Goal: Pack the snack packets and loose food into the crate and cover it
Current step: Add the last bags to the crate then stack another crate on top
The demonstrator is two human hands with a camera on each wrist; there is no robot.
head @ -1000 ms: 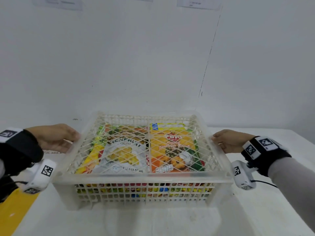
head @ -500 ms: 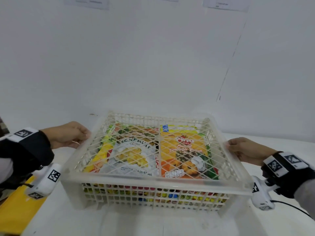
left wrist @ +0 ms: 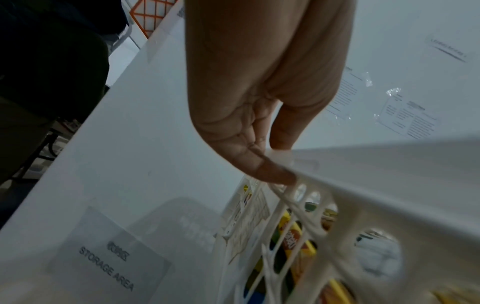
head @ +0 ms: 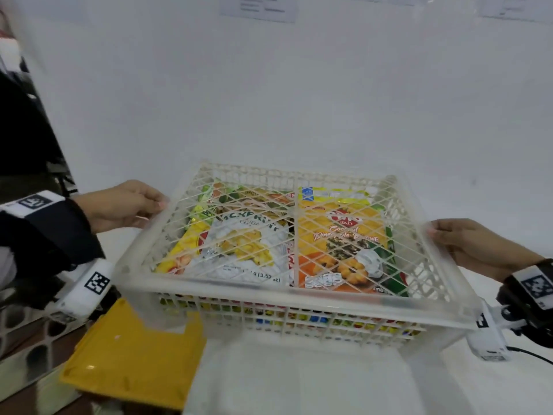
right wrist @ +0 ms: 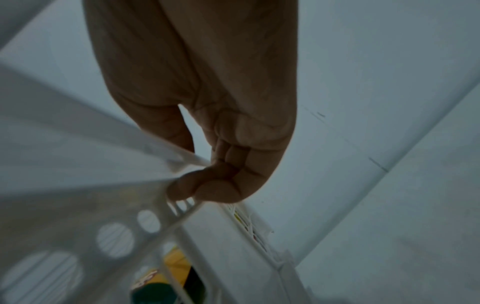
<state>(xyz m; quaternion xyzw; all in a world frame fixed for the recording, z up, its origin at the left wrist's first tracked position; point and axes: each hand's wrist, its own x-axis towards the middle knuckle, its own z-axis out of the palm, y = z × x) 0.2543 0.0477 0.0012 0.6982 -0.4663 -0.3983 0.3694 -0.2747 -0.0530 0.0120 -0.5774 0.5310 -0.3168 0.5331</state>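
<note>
I can't read the packets (head: 338,235) under the lattice cover (head: 287,290); its near rim is blurred; loose food beneath is too small.

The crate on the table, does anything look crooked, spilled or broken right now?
Nothing spilled or broken shows. The lattice cover is over the crate, with the left hand and right hand gripping its side edges. The snack packets lie inside beneath it. Whether the cover is fully seated cannot be told.
</note>
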